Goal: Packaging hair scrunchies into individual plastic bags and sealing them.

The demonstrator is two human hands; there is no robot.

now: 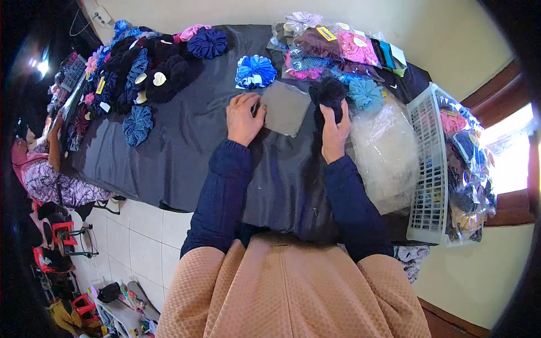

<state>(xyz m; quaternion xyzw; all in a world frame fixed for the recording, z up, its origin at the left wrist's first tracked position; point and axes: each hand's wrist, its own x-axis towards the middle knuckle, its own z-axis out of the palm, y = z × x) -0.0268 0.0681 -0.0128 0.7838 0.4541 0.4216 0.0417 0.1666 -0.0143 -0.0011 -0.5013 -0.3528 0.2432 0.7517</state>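
My right hand (335, 129) grips a black fluffy scrunchie (330, 94) above the dark cloth. My left hand (244, 120) rests on the cloth with fingers curled, its thumb at the left edge of a flat clear plastic bag (286, 109). Whether the fingertips pinch the bag's edge is hidden. Just beyond the bag lies a blue-and-white scrunchie (256, 72) with a pale tag. A light teal scrunchie (366, 94) is right of the black one, near a stack of clear plastic bags (382, 156).
Loose scrunchies (143, 72), several tagged, are heaped at left. Bagged scrunchies (327, 46) lie at the back right. A white plastic basket (429, 169) of packaged items borders the right side. Another person (55, 173) is at far left, near a red stool (64, 233).
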